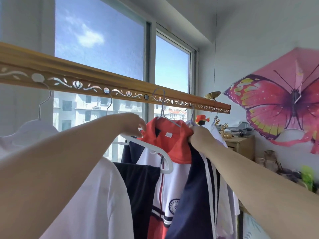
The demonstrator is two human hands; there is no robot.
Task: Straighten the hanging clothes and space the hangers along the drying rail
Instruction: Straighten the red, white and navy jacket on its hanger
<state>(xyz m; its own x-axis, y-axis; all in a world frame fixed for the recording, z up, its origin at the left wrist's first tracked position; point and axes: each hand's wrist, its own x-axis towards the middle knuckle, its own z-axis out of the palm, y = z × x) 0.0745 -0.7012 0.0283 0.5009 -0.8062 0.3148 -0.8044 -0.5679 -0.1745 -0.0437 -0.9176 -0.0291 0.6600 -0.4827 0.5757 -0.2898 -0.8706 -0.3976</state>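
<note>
Stretching in from seven o'clock and five o'clock, two bare forearms meet at the centre of the view. Nearest, at six to seven o'clock, a white shirt [96, 195] hangs below the left arm, and just beside it at its three o'clock is a dark garment [141, 187] draped over a white plastic hanger [155, 150].

The left hand [133, 125] has its fingers curled down and pinches the left edge of the red collar [165, 144]. The right hand [198, 135] has its fist bunched tight around the collar's right edge. Between them is the jacket [174, 183]: white front, red zip line, round badge, and a navy sleeve with white stripes falling toward five o'clock.

At twelve o'clock from the collar, a thin wire hanger [162, 107] carries the jacket, its hook over the drying rail [96, 78]. That gold, cut-patterned rail runs from nine o'clock down toward three. More hooks hang along it, and a broad white hanger [29, 130] sits at nine o'clock, well apart from the jacket.

Beyond is a window [103, 40] with blue sky and buildings. At two to three o'clock a pink butterfly kite [276, 107] is on the wall, above a wooden cabinet [241, 145] holding small ornaments.
</note>
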